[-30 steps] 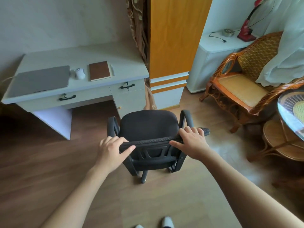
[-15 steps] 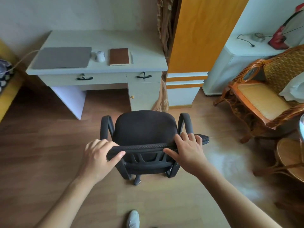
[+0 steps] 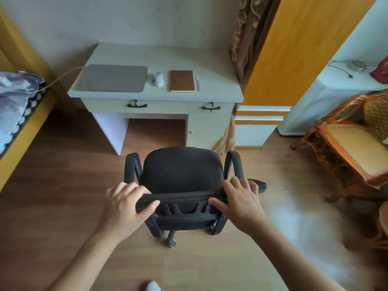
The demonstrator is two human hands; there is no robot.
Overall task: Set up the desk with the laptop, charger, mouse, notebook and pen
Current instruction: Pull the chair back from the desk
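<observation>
A pale desk stands against the far wall. On it lie a closed grey laptop, a white mouse, a brown notebook and a pen just right of the notebook. A thin charger cable runs from the laptop's left side off toward the bed. A black office chair stands on the floor in front of the desk. My left hand and my right hand both grip the top of its backrest.
A bed with patterned bedding lies at the left. An orange cabinet and a white side unit stand at the right, with a rattan armchair beyond. Wooden floor surrounds the chair.
The view has swung left and nearer to the desk, with the chair rolled along under my two hands. Both hands keep their grip on the backrest.
</observation>
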